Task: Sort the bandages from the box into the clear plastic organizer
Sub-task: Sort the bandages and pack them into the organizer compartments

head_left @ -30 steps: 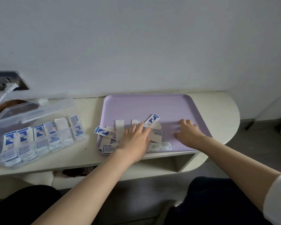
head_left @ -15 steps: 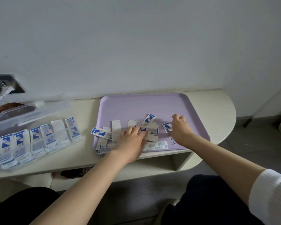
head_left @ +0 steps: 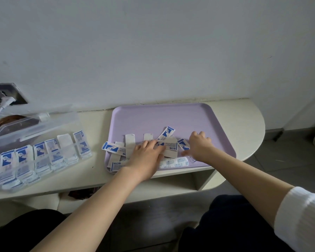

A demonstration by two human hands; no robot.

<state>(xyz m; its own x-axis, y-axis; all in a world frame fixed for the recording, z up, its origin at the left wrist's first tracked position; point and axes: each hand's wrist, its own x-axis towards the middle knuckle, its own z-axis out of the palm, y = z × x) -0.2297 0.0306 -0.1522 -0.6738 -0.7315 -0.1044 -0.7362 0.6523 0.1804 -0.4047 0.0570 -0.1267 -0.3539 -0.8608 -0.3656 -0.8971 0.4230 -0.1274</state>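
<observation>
Shifted left since a second ago, off bare tray to the pile's right edge: right hand (head_left: 198,146), fingers curled over one blue-and-white bandage (head_left: 183,144), thumb against it. Laid flat on loose bandages (head_left: 115,149) in purple tray (head_left: 153,117): left hand (head_left: 145,159), fingers straight, together. At far left, clear organizer (head_left: 49,127), lid open, compartments part-filled.

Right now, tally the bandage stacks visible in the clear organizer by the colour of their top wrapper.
Blue-printed stacks: 5
Plain white stack: 1
Total in the clear organizer: 6
</observation>
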